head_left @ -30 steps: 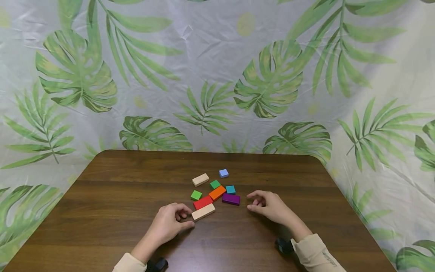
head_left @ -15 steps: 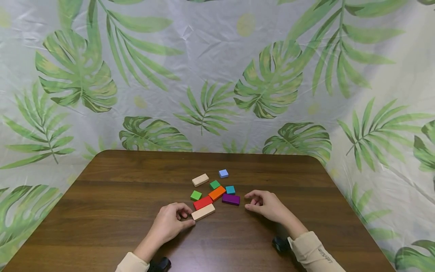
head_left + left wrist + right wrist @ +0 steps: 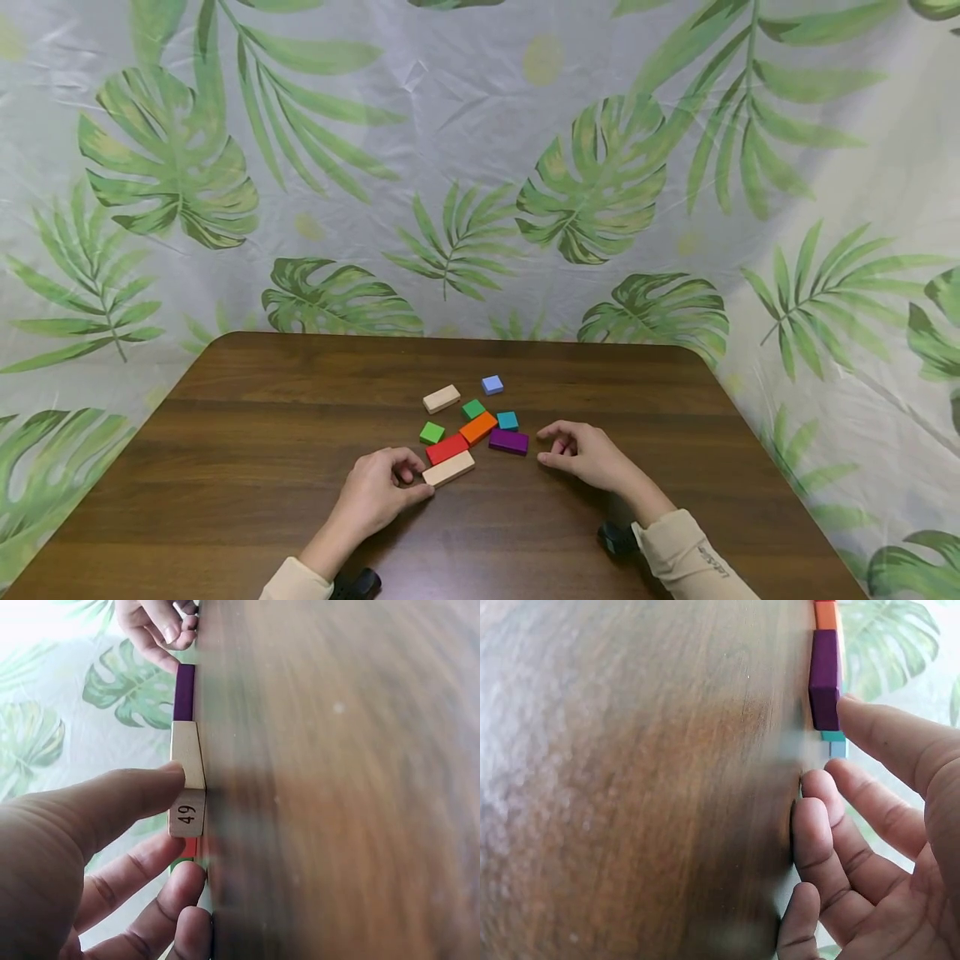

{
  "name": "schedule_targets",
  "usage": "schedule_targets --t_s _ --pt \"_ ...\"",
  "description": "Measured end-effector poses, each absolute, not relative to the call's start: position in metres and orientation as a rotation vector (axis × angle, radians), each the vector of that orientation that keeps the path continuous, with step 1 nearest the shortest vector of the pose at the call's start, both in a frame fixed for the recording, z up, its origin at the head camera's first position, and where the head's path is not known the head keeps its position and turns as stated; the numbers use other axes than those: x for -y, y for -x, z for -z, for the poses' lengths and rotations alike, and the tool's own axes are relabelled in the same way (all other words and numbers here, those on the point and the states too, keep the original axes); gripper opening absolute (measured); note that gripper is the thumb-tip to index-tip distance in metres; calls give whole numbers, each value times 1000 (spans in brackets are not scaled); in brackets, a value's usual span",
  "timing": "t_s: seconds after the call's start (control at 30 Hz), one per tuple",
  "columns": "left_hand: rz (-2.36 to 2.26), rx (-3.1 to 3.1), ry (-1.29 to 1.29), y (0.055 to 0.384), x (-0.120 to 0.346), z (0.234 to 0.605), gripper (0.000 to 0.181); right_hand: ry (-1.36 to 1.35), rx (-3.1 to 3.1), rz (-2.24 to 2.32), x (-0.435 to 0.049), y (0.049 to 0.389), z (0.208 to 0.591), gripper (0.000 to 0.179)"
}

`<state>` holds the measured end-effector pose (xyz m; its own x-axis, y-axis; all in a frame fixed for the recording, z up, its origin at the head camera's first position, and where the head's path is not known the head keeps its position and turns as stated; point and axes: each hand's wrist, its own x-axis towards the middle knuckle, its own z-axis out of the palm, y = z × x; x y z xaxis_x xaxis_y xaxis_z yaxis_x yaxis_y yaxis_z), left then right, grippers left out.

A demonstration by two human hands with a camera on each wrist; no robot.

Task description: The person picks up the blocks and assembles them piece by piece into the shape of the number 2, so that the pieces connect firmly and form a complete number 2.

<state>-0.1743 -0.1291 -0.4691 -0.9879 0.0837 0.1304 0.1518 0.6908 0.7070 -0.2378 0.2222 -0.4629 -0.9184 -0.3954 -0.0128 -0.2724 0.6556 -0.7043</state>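
My left hand [image 3: 378, 492] pinches the near end of a plain wooden block [image 3: 448, 470] lying on the table, thumb and index finger on either side of it. In the left wrist view, its end face [image 3: 187, 816] bears the number 49. Behind it lies a red block [image 3: 447, 449], followed by an orange block [image 3: 478, 427]. My right hand [image 3: 588, 457] is held just right of a purple block [image 3: 508, 442], its fingers loosely bent and holding nothing. The right wrist view has the thumb overlapping the end of that purple block [image 3: 825, 679].
Around these lie a light green block [image 3: 432, 432], a darker green block [image 3: 473, 409], a teal block [image 3: 507, 420], a pale blue block [image 3: 492, 384] and a second plain wooden block [image 3: 441, 399]. A leaf-patterned cloth [image 3: 465, 167] hangs behind the brown table [image 3: 262, 417].
My right hand has moved slightly left, closer to the purple block. My left thumb has come in a little at the wooden block's end. The blocks have stayed in place.
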Motion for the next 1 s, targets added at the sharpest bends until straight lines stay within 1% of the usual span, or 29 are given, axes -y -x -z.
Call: schedule_targets --t_s 0.27,1.0 --pt "1190 2792 198 174 128 470 25 584 -2711 1084 -220 238 464 36" --pt "1265 2777 293 175 132 474 20 554 -2726 1073 -219 240 466 34"
